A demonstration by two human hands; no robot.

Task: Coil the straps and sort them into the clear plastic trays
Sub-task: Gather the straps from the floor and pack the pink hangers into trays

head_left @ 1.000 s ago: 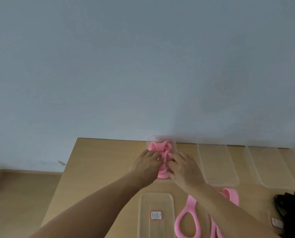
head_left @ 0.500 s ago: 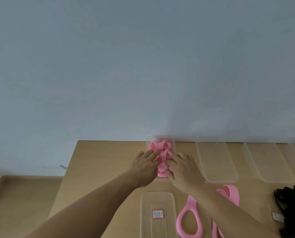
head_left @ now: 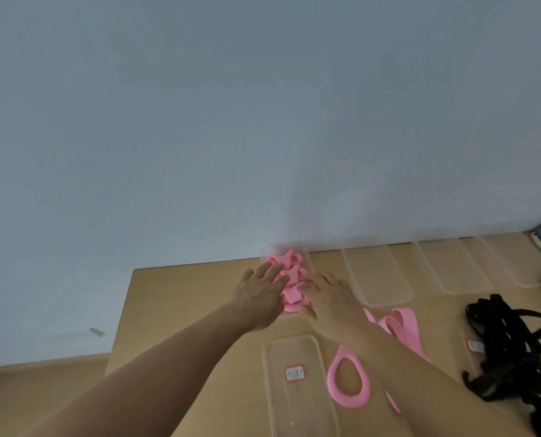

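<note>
Several coiled pink straps (head_left: 289, 272) fill a clear tray (head_left: 303, 250) at the table's far edge by the wall. My left hand (head_left: 256, 294) lies on the left side of the pile with its fingers stretched flat over the coils. My right hand (head_left: 329, 298) presses the near right part of the pile, fingers extended. Loose pink straps (head_left: 348, 380) lie on the table under my right forearm. A heap of black straps (head_left: 508, 339) sits at the right.
An empty clear tray with a red label (head_left: 297, 386) lies near me. Two more empty clear trays (head_left: 376, 272) (head_left: 452, 266) stand along the wall to the right. The wooden table's left edge (head_left: 121, 320) drops to the floor.
Both hands stay on the pink coils in the far tray; my left fingers have stretched further over the pile. The camera has tilted, showing more of the table's right side.
</note>
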